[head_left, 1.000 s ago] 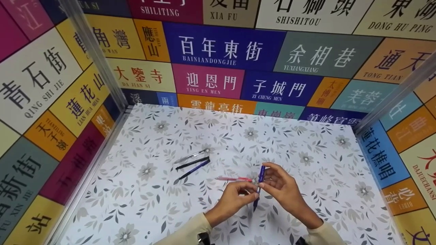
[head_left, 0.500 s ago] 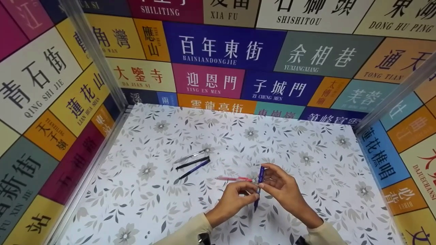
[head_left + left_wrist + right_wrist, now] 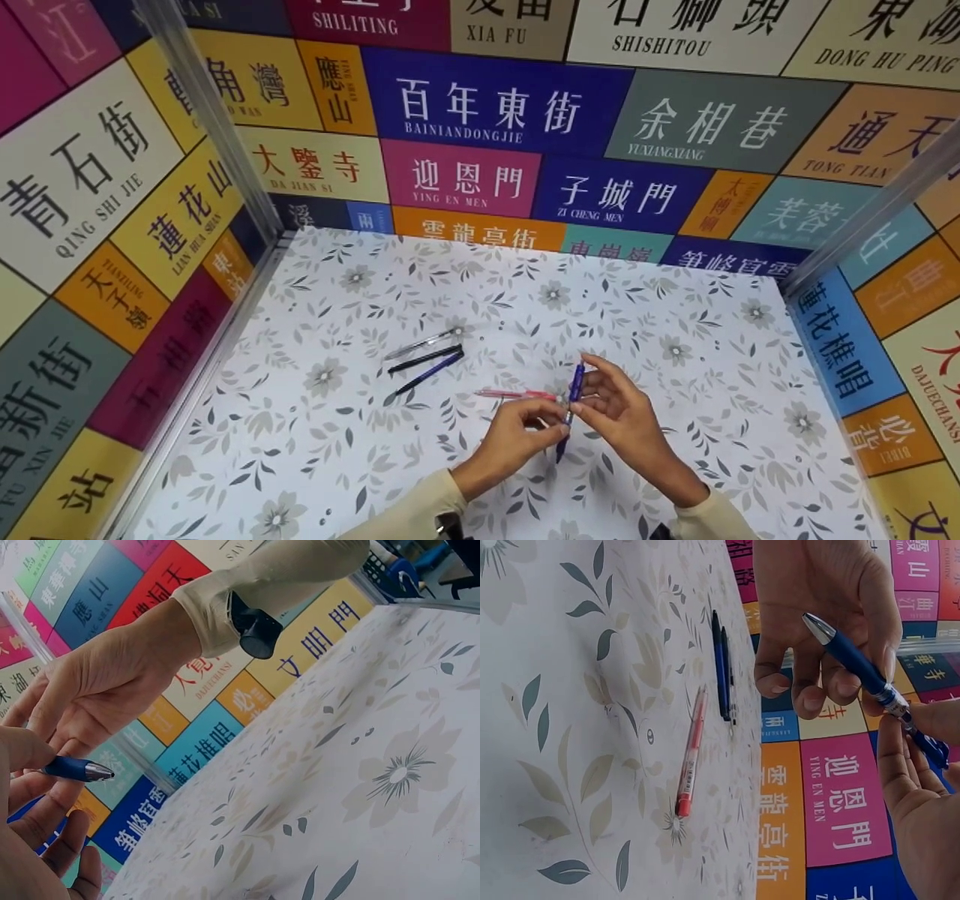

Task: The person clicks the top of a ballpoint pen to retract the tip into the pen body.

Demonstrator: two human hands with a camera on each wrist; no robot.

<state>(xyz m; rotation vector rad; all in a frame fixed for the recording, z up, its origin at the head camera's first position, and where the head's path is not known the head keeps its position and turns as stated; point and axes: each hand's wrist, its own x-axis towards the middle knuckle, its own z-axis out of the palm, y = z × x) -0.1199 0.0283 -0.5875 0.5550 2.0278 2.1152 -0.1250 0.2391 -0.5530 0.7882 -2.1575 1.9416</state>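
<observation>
A blue-barrelled pen (image 3: 576, 384) with a silver tip is held between both hands in the head view, slanting with its tip down toward the person. My left hand (image 3: 516, 436) pinches its middle with thumb and index finger, as the right wrist view of the pen (image 3: 851, 656) also shows. Higher up, my right hand (image 3: 626, 411) pinches the clip end, its index finger reaching up to the top of the pen. In the left wrist view only the pen's front part (image 3: 75, 769) shows beyond the left hand; its upper barrel is partly hidden.
A red pen (image 3: 517, 394) lies on the floral tabletop (image 3: 337, 450) just beyond the left hand. Farther left lie a clear pen (image 3: 424, 344), a black pen (image 3: 424, 360) and another blue pen (image 3: 429, 373). Sign-covered panels (image 3: 495, 97) enclose the table's back and sides.
The right index finger has straightened slightly, its tip rising at the pen's top end. The pen's lower tip has shifted a little upward. Both hands otherwise stay in place.
</observation>
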